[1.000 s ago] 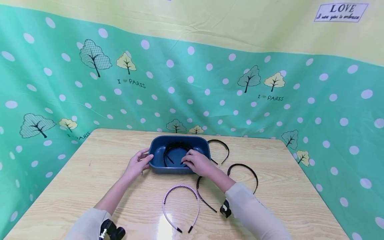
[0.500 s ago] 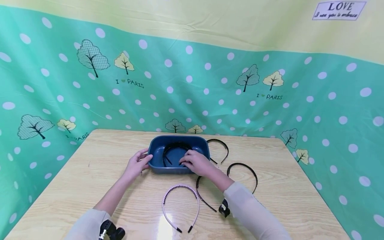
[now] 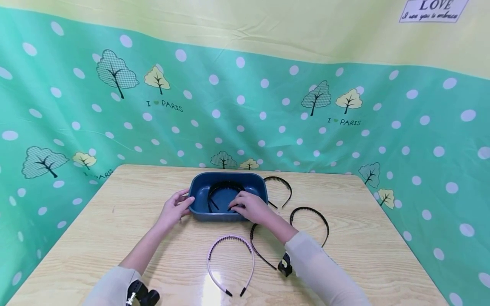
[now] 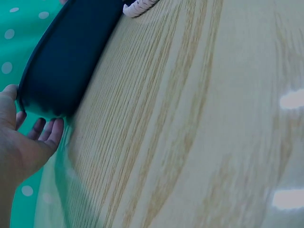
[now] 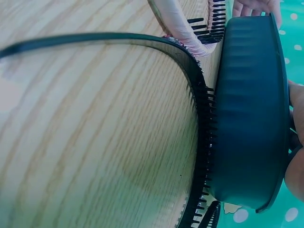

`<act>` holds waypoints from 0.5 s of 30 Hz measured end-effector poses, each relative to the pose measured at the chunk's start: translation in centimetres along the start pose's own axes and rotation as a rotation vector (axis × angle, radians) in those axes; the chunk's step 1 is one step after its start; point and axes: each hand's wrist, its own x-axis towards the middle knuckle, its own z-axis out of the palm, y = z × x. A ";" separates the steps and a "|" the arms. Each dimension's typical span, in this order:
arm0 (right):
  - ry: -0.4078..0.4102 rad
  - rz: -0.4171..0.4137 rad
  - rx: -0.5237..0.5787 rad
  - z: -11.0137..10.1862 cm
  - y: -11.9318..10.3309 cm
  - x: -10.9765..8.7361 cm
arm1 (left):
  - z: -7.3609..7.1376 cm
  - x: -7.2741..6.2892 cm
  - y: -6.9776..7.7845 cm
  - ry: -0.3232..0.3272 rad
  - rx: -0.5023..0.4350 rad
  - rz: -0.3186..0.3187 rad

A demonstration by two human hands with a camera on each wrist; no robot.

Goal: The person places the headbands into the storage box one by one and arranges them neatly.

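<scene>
A dark blue rectangular bin point(image 3: 218, 217) stands toward the back of the table. My left hand point(image 3: 176, 208) holds its left end, the thumb over the rim and the other fingers against the outer wall; the left wrist view shows this hand point(image 4: 28, 142) at the bin's corner. Inside the bin lies a black toothed headband point(image 3: 226, 183). My right hand point(image 3: 250, 207) reaches over the front right rim and pinches a black headband inside, its dark tip showing by the fingertips. In the right wrist view, the bin wall point(image 5: 247, 109) hides most of the right hand point(image 5: 297, 137).
A pale pink headband point(image 3: 231, 237) lies in front of the bin. Under the right forearm is a black headband point(image 3: 264, 258), with another black headband point(image 3: 306, 208) to its right. One more black headband point(image 3: 278, 179) lies beside the bin's right end. A dotted curtain point(image 3: 245, 114) hangs behind.
The right hand, still inside the bin, has shifted very slightly left. The left hand and the loose headbands keep their places.
</scene>
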 end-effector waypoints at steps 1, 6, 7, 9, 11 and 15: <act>0.000 0.000 0.001 0.0 0.0 0.0 | 0.0 0.0 0.0 0.000 0.002 0.001; -0.003 -0.005 -0.001 0.1 0.2 0.1 | 0.0 0.1 0.0 0.001 0.006 0.000; -0.004 -0.005 0.000 0.2 0.2 0.1 | 0.0 0.1 0.0 0.001 0.007 -0.002; -0.006 -0.002 0.000 0.2 0.2 0.1 | 0.0 0.1 0.0 0.003 0.007 -0.005; -0.006 0.002 0.007 0.2 0.2 0.1 | 0.0 0.1 0.0 0.004 0.004 -0.009; -0.003 0.013 0.018 0.2 0.2 0.1 | 0.1 0.1 -0.1 0.006 0.002 -0.010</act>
